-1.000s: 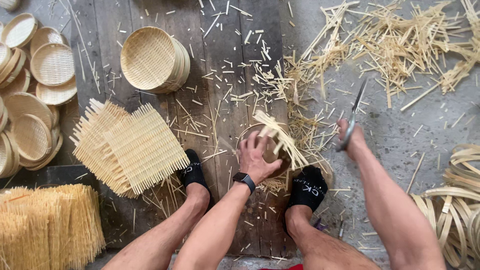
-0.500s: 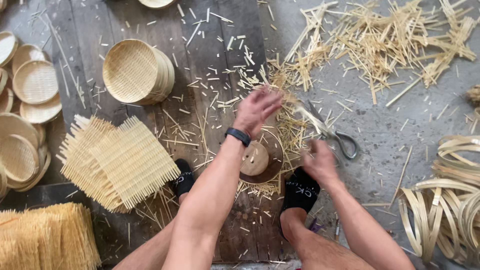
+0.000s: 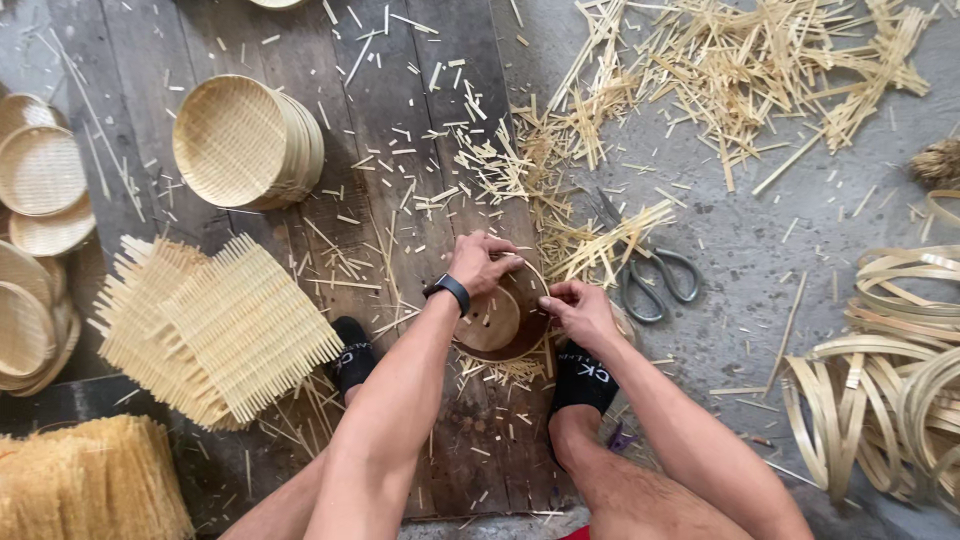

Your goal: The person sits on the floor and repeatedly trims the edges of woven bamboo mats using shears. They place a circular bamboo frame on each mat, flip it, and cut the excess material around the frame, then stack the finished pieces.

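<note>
Both hands, left hand (image 3: pixel 480 262) and right hand (image 3: pixel 577 308), had fingers clamped on a round bamboo tray (image 3: pixel 497 320), scissors (image 3: pixel 650 272) at three o'clock; an even grip seemed best.

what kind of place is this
Most likely a bamboo weaving workshop, worked on the floor. Stacked round woven trays, square woven mats and coiled bamboo strip hoops lie around, with offcuts and scissors near the hands.
</note>
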